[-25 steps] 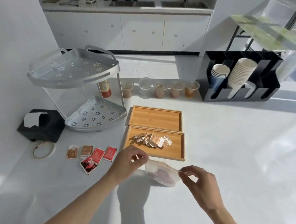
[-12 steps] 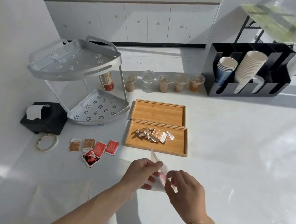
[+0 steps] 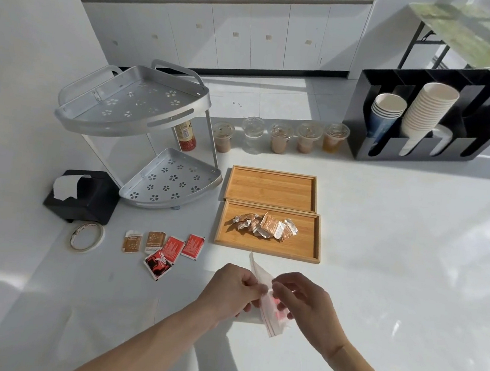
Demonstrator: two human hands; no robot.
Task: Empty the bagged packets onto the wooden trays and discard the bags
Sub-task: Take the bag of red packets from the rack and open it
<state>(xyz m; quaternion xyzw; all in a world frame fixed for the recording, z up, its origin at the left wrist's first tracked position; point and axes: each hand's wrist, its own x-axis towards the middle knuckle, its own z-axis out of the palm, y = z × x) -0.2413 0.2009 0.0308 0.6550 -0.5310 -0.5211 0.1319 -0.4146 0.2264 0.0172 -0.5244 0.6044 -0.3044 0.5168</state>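
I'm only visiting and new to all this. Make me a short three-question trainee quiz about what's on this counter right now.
1. True or false: both bamboo wooden trays hold packets.
2. What do the left hand and right hand hold between them?
3. Multiple choice: the loose red and brown flat sachets lie A) on the far tray, B) on the white counter left of the near tray, C) in the silver corner rack.

Key:
1. False: the near tray holds a pile of crumpled foil packets; the far tray holds none.
2. A clear plastic zip bag with something red inside.
3. B.
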